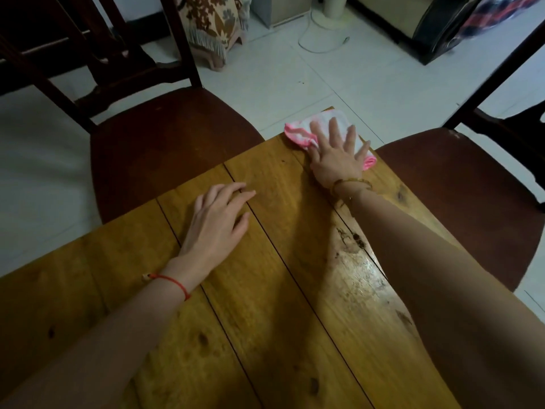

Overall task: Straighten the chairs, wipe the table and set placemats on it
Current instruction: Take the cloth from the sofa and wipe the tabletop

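A yellow wooden plank table (265,290) fills the lower view, with its far corner pointing away from me. On that corner lies a white cloth with a pink edge (298,132). My right hand (336,154) presses flat on the cloth, fingers spread. My left hand (218,222) rests palm down on the bare tabletop nearer to me, fingers apart and holding nothing. One dark wooden chair (165,143) stands at the table's far left edge. A second dark chair (460,196) is at the right edge. No placemats are in view.
White tiled floor (295,78) lies beyond the table corner. A patterned fringed cloth over a stool (212,28) stands at the back. A white cable (318,45) loops on the floor near a white fan base (334,7). Dark furniture (436,33) sits at the back right.
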A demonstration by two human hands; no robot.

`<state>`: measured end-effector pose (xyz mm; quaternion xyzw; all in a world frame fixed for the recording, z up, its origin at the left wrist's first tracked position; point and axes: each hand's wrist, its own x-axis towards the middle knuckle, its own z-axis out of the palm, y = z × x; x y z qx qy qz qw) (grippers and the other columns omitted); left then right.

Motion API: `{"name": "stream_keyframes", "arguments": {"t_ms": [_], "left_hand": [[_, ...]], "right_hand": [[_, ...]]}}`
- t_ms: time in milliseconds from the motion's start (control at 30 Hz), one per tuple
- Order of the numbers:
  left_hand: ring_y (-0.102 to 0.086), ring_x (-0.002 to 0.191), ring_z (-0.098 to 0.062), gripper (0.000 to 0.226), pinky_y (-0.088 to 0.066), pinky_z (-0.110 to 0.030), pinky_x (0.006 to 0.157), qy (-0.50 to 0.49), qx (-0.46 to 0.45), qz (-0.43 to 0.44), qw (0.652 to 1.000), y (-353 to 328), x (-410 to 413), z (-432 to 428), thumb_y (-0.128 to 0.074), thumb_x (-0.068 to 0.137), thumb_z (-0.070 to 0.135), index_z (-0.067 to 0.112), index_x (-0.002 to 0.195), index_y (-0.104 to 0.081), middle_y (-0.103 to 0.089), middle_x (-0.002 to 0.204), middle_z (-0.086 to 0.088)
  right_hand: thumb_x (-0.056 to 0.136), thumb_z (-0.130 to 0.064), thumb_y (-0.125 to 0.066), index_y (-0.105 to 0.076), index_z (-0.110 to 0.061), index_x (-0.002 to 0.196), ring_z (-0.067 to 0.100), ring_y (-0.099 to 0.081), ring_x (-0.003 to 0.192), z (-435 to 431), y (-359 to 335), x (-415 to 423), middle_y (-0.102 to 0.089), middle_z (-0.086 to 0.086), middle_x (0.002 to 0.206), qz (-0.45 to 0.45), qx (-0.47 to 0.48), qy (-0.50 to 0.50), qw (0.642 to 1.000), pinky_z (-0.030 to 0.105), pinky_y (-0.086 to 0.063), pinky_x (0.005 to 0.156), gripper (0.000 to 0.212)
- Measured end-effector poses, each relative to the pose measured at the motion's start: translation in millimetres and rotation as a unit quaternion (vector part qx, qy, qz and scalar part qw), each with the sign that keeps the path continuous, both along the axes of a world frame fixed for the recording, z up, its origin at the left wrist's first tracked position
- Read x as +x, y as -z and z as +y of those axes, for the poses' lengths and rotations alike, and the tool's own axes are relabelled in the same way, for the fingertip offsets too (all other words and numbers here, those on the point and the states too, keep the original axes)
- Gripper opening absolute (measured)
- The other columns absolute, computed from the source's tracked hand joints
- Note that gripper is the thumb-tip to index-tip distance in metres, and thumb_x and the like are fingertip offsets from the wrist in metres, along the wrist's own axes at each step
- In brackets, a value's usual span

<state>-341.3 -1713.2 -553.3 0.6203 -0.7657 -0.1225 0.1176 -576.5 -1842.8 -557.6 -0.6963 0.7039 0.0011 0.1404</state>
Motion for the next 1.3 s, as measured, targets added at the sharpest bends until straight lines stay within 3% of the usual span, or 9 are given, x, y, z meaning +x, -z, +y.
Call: {"name": "stream_keyframes", "arguments": {"t_ms": [133,333,467,800,900,1033,1200,1300], "left_hand": [[-0.038,0.133,-0.016,0.041,-0.033,-0.040,0.104,-0.014,0.005,0.018,1.000,-1.7,5.5,9.3,-0.057,0.096,0.025,0.026,0.136,-0.057,-0.048,0.143,0.006],[-0.038,0.132,-0.018,0.040,-0.034,-0.042,0.103,-0.028,0.006,0.025,0.999,-2.1,-8.9,12.4,-0.058,0.095,0.025,0.025,0.136,-0.057,-0.048,0.143,0.005],[-0.037,0.132,-0.018,0.041,-0.033,-0.041,0.105,-0.033,0.010,0.020,0.999,-3.7,-19.5,18.1,-0.058,0.095,0.024,0.025,0.137,-0.056,-0.048,0.142,0.004],[-0.045,0.126,-0.019,0.040,-0.037,-0.042,0.099,0.029,-0.016,0.052,0.998,-1.5,-67.3,64.7,-0.064,0.091,0.020,0.023,0.131,-0.062,-0.055,0.135,0.004],[-0.046,0.124,-0.019,0.040,-0.035,-0.041,0.099,0.039,-0.027,0.067,0.997,-0.8,-81.5,76.3,-0.065,0.090,0.019,0.021,0.130,-0.063,-0.056,0.133,0.003],[-0.045,0.125,-0.018,0.039,-0.036,-0.042,0.101,0.070,-0.029,0.074,0.994,-4.3,-91.8,83.0,-0.064,0.091,0.019,0.020,0.130,-0.062,-0.056,0.133,0.003],[-0.044,0.127,-0.019,0.040,-0.036,-0.044,0.103,0.066,-0.005,0.059,0.996,-4.7,-88.1,93.7,-0.063,0.093,0.020,0.022,0.132,-0.061,-0.055,0.134,0.004],[-0.044,0.127,-0.019,0.040,-0.036,-0.045,0.103,0.054,0.007,0.048,0.997,-8.1,-83.4,98.1,-0.063,0.093,0.020,0.023,0.133,-0.060,-0.055,0.135,0.003]], "right_hand": [[0.099,-0.058,-0.017,-0.005,-0.042,0.153,0.036,0.012,0.148,-3.7,-2.1,-0.9,0.008,0.001,0.164,-0.001,-0.010,0.002,1.000,0.064,0.010,0.114,0.058],[0.104,-0.044,-0.021,-0.011,-0.039,0.154,0.033,0.005,0.150,33.4,1.1,-21.2,-0.004,0.000,0.164,-0.002,-0.046,-0.108,0.993,0.058,0.007,0.118,0.051],[0.103,-0.024,-0.029,-0.010,-0.036,0.155,0.033,0.007,0.150,64.3,3.0,-31.0,-0.004,0.000,0.164,-0.013,-0.051,-0.126,0.991,0.054,0.010,0.117,0.057],[0.097,-0.006,-0.034,-0.009,-0.033,0.156,0.033,0.010,0.149,195.6,-4.1,-76.7,-0.004,0.000,0.164,-0.054,-0.062,-0.183,0.980,0.056,0.005,0.118,0.069],[0.096,-0.002,-0.032,-0.009,-0.036,0.155,0.030,0.011,0.149,224.0,-7.8,-105.4,-0.002,-0.004,0.164,-0.055,-0.051,-0.155,0.985,0.053,0.006,0.118,0.072],[0.098,-0.009,-0.033,-0.014,-0.037,0.154,0.033,0.002,0.150,195.2,-6.5,-133.3,-0.007,-0.001,0.164,-0.030,-0.050,-0.106,0.993,0.057,0.000,0.119,0.065],[0.101,-0.014,-0.033,-0.015,-0.034,0.154,0.039,0.003,0.148,136.4,-7.7,-134.9,-0.004,0.003,0.164,-0.023,-0.006,0.058,0.998,0.060,0.003,0.117,0.059],[0.095,-0.003,-0.034,-0.011,-0.033,0.155,0.040,0.004,0.148,165.1,-2.6,-120.1,-0.004,0.003,0.164,-0.012,-0.030,0.018,0.999,0.059,0.004,0.116,0.070]]}}
